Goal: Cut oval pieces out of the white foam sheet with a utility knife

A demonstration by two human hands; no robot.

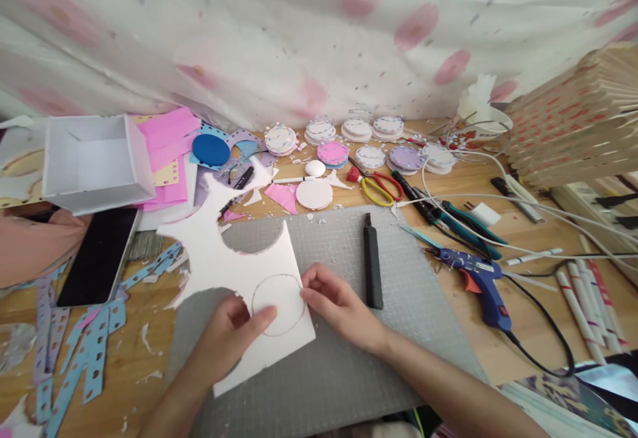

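A white foam sheet with round pieces cut out of its edges lies tilted over the grey cutting mat. One circle is drawn on its lower right part. My left hand grips the sheet from the left, thumb on top inside the drawn circle and the other fingers hidden beneath. At the sheet's right edge my right hand closes its thumb and fingertips on the border, beside the circle. A black craft knife lies on the mat to the right of my right hand.
Behind the mat are stacked foam discs, a white foam disc and scissors. Right of it lie pliers and a blue glue gun with cords. A white box, phone and paper strips are left.
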